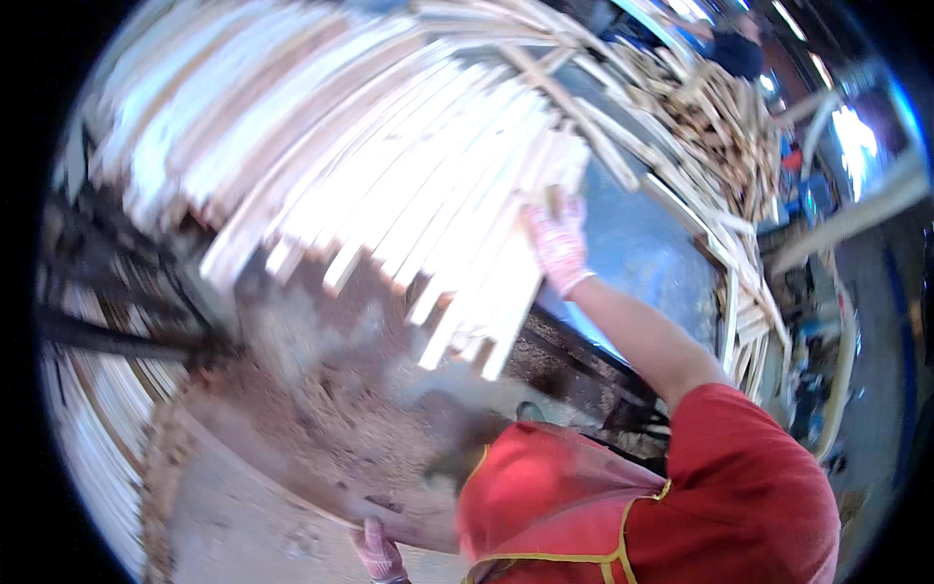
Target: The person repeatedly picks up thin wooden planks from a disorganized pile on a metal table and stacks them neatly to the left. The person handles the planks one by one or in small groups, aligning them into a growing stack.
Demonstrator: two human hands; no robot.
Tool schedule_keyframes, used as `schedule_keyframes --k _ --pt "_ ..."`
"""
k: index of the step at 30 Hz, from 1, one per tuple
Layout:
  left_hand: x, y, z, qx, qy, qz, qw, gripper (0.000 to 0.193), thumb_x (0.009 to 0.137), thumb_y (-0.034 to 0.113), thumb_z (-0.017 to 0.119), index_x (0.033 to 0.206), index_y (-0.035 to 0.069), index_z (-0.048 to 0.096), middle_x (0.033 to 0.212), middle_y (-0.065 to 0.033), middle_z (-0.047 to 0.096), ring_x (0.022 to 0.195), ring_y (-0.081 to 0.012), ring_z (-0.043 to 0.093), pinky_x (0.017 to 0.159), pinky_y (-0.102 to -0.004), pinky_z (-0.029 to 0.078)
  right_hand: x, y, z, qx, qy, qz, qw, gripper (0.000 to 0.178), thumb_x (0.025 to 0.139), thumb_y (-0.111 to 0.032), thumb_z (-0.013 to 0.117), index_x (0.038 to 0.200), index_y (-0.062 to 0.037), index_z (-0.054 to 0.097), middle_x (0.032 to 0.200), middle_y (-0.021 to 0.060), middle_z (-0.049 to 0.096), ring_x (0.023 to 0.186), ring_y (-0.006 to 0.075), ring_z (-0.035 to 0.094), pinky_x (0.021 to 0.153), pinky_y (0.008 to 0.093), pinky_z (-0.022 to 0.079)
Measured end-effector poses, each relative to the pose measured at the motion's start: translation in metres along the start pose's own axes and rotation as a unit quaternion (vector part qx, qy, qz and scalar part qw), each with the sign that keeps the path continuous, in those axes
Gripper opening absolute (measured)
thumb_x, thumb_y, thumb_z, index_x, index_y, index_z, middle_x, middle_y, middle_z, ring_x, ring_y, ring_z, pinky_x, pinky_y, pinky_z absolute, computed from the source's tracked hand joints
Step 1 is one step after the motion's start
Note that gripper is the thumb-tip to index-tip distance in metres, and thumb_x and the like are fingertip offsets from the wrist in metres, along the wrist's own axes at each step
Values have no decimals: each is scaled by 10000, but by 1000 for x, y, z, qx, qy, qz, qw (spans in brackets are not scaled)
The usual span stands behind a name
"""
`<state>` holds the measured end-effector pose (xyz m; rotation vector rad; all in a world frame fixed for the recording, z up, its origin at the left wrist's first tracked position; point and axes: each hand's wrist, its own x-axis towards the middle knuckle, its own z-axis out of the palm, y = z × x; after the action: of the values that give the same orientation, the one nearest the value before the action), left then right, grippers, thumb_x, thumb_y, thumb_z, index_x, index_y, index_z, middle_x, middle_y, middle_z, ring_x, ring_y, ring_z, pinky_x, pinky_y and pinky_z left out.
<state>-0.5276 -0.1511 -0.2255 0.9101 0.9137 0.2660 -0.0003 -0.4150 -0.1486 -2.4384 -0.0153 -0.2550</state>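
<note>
Pale wooden strips (418, 185) lie side by side in a wide, slanting row in front of me, their near ends uneven. My right hand (559, 243), in a pink-and-white glove, reaches out to the row's right edge and touches the outermost strips. Its thumb and fingers are apart, with a small brownish patch between them that I cannot make out. Low in the view, my left hand (377, 553), gloved alike, is closed at the edge of a long, thin wooden strip (413, 530). Blur softens that grip, and the picture's lower rim hides part of the arm.
A blue-grey tabletop (642, 253) lies right of the row, edged by loose wooden lengths (681, 209). Behind it is a heap of wood offcuts (725, 136). Dark metal framing (126, 336) stands at left. Sawdust (360, 419) covers the floor. Another person (735, 54) is at far right.
</note>
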Motion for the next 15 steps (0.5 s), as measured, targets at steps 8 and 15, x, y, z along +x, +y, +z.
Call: schedule_keyframes --k 8,15 --pt "-26 130 247 299 -146 41 942 359 900 34 764 1244 -24 681 1010 -71 736 825 -143 679 721 -328 584 -11 -39 -75 20 -163 35 986 855 946 -470 718 1645 -99 393 1731 322 243 1551 511 375 1283 491 365" --pt "21 81 393 739 -161 473 453 557 881 251 771 1385 43 658 1402 -205 617 1365 -452 526 1153 -600 422 125 93 -229 -56 -149 -20 987 620 876 -333 709 1442 -105 596 1522 219 570 1431 432 518 1172 483 467"
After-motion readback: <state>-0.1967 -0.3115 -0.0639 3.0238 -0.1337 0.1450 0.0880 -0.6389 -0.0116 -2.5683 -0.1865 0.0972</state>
